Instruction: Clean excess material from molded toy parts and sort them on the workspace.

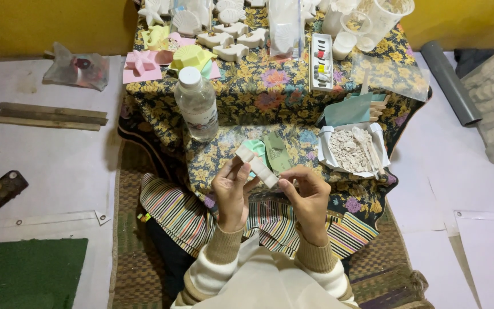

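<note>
Both my hands hold one small white plaster piece (pixel 257 164) above my lap. My left hand (pixel 231 191) grips its left end, thumb up along the side. My right hand (pixel 309 194) pinches its lower right end with the fingertips. Just behind the piece, a mint-green mould (pixel 257 147) and an olive-green mould (pixel 276 151) lie on the flowered cloth (pixel 258 94). A clear plastic water bottle (pixel 196 103) with a white cap stands to the left of them.
A white paper tray of plaster chips and sticks (pixel 351 150) sits at my right. Farther back lie white plaster shells (pixel 232 40), pink and yellow moulds (pixel 167 57), a paint tube set (pixel 321 60) and plastic cups (pixel 367 23). Wooden sticks (pixel 50 116) lie on the floor left.
</note>
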